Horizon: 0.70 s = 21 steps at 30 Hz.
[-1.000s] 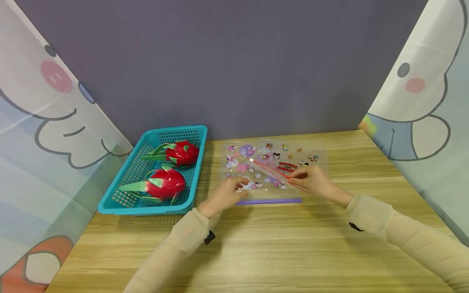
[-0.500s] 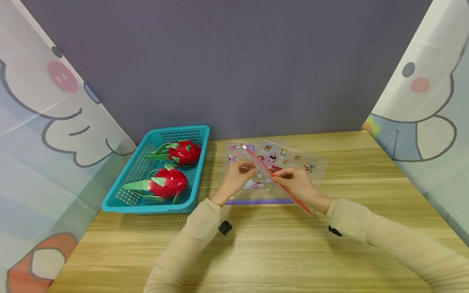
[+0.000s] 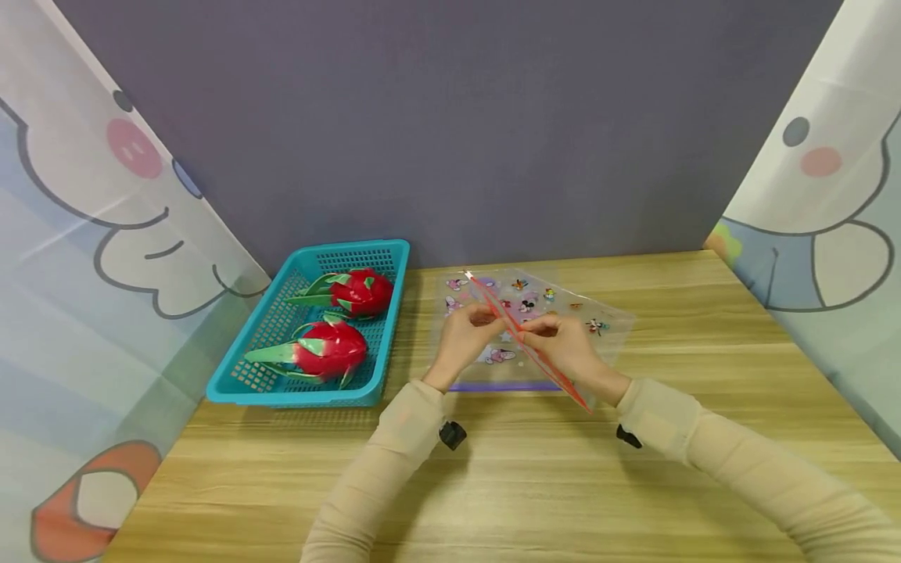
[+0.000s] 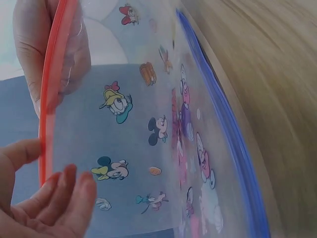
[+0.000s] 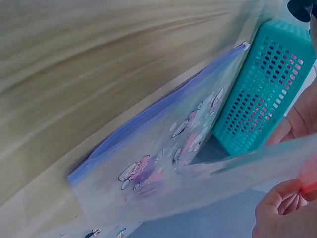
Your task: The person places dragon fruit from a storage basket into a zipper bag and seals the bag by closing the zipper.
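A clear zip bag (image 3: 556, 309) with a red zip edge and cartoon prints stands tilted up between the hands. My right hand (image 3: 568, 348) pinches its red edge near the middle. My left hand (image 3: 466, 335) is at the same edge, a little farther up; in the left wrist view its thumb and fingers (image 4: 64, 198) lie on either side of the red strip. Beneath it, a second clear bag with a purple zip (image 3: 503, 386) and pink prints lies flat on the table. The white zip slider (image 3: 469, 274) shows at the red edge's far end.
A blue-green plastic basket (image 3: 228, 397) stands on the left of the wooden table (image 3: 521, 477). Two red dragon fruits with green leaves, a rear one (image 3: 366, 294) and a front one (image 3: 334, 350), lie in it. A dark grey panel (image 3: 450, 133) rises behind the table.
The right hand has lifted the red edge and brought it left, turning it steeper. My left hand has moved up and right from the purple-edged bag to the red edge.
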### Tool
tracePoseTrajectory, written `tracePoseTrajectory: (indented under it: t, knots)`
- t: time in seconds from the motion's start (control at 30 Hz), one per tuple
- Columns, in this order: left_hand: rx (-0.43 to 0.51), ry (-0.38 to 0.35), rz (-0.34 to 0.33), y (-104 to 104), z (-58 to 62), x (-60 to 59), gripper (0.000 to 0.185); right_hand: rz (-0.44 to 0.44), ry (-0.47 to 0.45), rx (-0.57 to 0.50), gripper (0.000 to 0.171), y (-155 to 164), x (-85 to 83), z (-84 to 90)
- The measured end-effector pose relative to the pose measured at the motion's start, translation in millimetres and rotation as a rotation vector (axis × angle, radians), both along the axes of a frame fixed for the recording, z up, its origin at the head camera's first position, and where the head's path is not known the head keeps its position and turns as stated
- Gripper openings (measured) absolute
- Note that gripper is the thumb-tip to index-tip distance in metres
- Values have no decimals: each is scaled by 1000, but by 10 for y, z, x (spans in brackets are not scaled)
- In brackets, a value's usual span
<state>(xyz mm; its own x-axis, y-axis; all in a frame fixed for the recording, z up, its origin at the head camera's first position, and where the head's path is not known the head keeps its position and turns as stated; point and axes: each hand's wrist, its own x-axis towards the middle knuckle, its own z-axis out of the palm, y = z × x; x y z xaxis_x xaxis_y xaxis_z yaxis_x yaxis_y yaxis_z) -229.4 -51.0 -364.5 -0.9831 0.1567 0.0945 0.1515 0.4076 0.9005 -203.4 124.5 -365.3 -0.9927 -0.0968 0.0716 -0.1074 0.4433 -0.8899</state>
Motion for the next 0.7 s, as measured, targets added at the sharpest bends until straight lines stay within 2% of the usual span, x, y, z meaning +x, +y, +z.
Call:
tracePoseTrajectory:
  t: [0.13,0.23,0.47,0.57,0.7]
  knots:
    - [125,-84,16,31,-5,-28,23,9,-9,22,20,2,-11,16]
    - [201,-117,39,59,-13,-55,20,27,1,23,19,0,-14,26]
    - [284,-120,82,85,-81,-131,16,92,81,115,19,40,-40,25]
    - [267,-84,109,87,-127,-161,15,106,118,163,15,64,-61,23]
    - [115,14,162,84,-147,-181,11,86,243,277,11,70,-65,74]
